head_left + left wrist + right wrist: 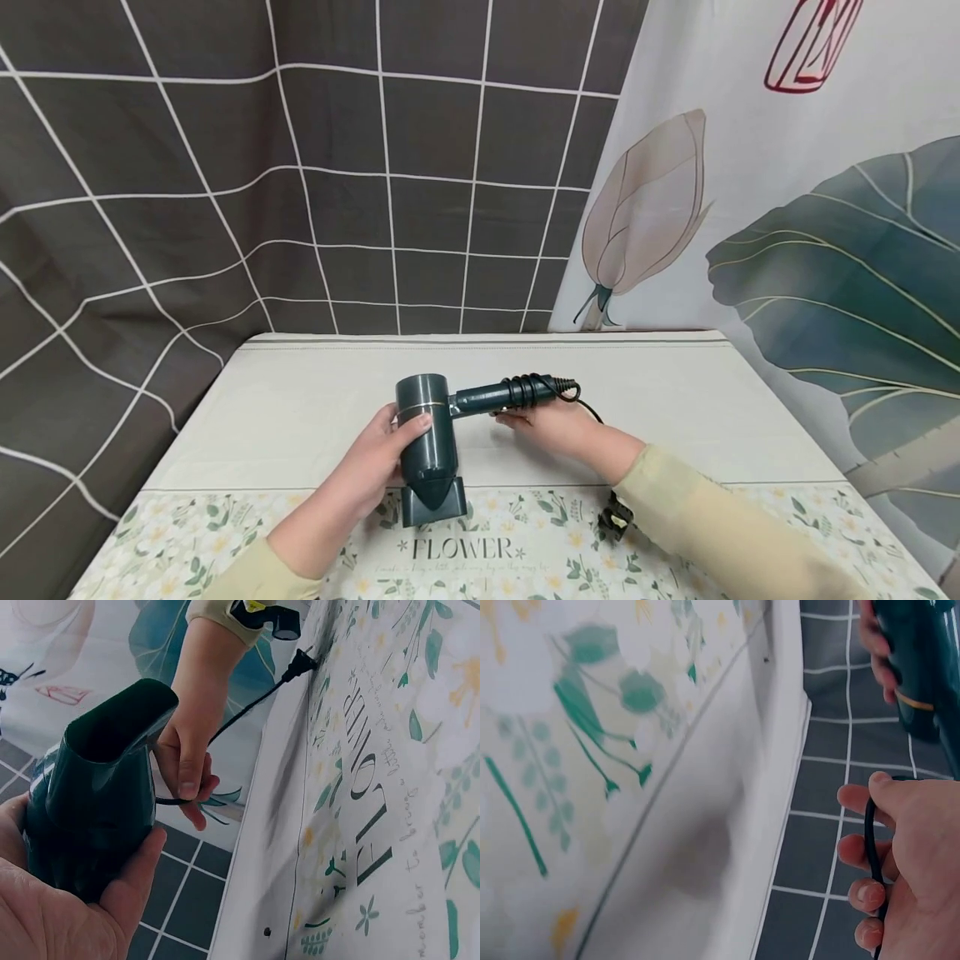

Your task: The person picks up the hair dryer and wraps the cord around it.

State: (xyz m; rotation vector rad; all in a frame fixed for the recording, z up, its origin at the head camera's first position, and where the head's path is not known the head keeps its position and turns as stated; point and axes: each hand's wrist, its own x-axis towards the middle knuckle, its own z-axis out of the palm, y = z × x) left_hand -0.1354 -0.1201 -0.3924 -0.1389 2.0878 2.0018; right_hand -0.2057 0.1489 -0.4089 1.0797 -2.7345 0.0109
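A dark green hair dryer point(429, 442) is held above the table, its flat nozzle point(442, 504) toward the near side and its handle point(480, 399) pointing right. My left hand point(378, 458) grips the barrel, thumb across the top; the left wrist view looks into the nozzle opening point(112, 727). Black cord point(525, 388) is wound in several loops round the handle's end. My right hand point(558, 427) is just below these loops. In the right wrist view its thumb and index finger pinch the cord point(871, 832), which runs across the other curled fingers.
The table point(330, 375) has a white cover with a floral, "FLOWER"-lettered near part. A black plug point(301, 661) hangs at the cord's end, close to the table. Behind stand a dark grid-patterned curtain point(427, 208) and a white curtain point(675, 50) with leaf prints.
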